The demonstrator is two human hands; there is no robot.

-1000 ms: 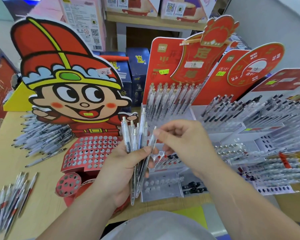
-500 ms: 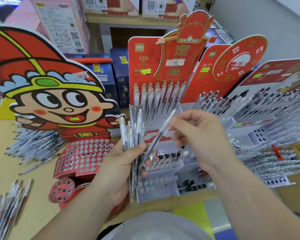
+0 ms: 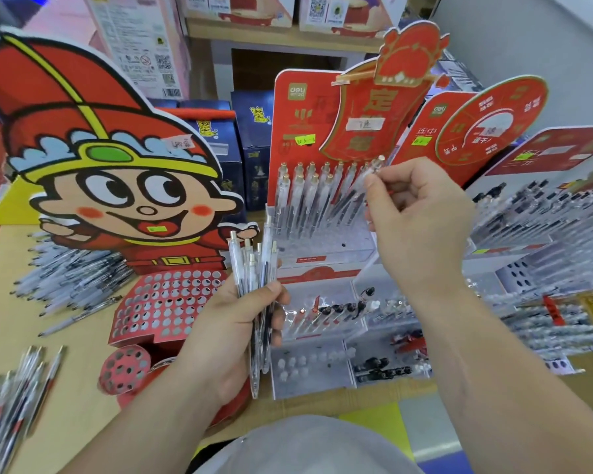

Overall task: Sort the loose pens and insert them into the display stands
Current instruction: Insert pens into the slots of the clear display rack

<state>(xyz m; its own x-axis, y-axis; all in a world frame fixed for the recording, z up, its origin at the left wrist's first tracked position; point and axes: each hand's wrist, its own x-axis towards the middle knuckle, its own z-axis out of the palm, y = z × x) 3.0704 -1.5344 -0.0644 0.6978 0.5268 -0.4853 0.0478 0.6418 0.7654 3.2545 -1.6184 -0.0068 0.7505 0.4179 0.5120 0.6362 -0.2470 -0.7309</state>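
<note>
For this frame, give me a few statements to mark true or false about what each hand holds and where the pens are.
1. The left hand grips a bundle of pens. True.
2. The right hand holds nothing. False: its fingers pinch a single pen near its top end, at the red stand's back row.
3. Pens fill the cartoon stand's holes. False: no pens stick up from them.
4. Loose pens lie on the table left of the cartoon stand. True.
</note>
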